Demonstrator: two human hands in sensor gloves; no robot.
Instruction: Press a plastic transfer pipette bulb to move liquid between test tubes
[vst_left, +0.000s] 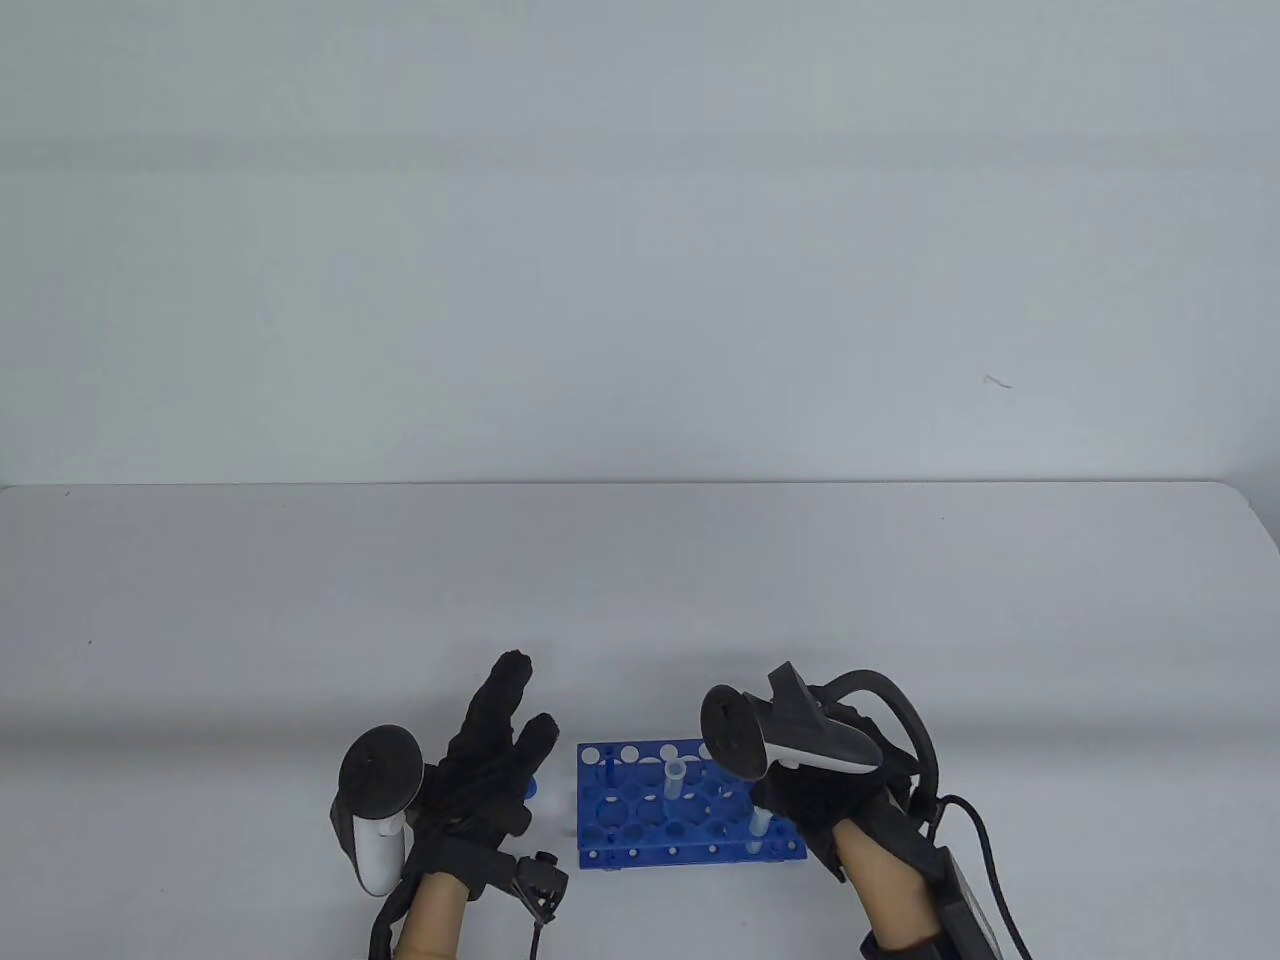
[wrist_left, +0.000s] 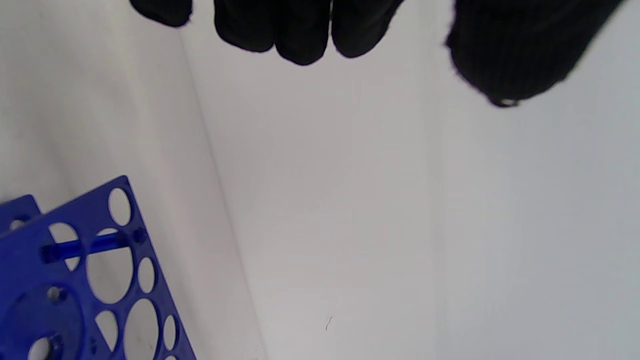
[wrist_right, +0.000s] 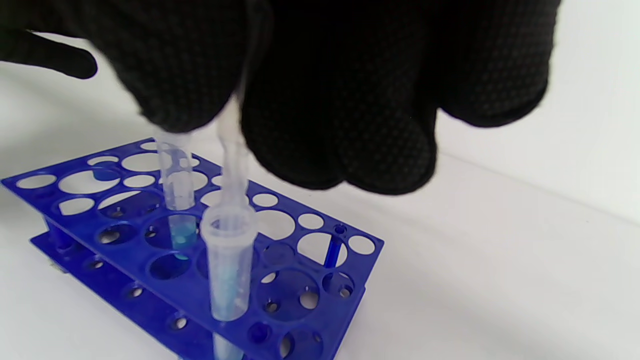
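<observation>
Right hand (wrist_right: 320, 90) pinching pipette (wrist_right: 234, 150), tip down inside near tube (wrist_right: 227, 265) in rack (wrist_right: 320, 280). Left hand (vst_left: 485, 760) left of rack, fingers spread, holding nothing.

Setting: laboratory-style bench station, staged for recording. A blue plastic perforated test-tube rack (vst_left: 690, 805) is sitting at the near edge of a plain white table (vst_left: 640, 600), holding two clear plastic test tubes (wrist_right: 229, 260) containing blue liquid. A translucent plastic transfer pipette (wrist_right: 232, 155) is dipping into the nearer tube. A bare pale grey wall (vst_left: 640, 240) is rising at the far side. Black sensor gloves with white-and-grey trackers (vst_left: 375, 790) and trailing black cables (vst_left: 985, 840) are marking the station as a data-capture rig.
</observation>
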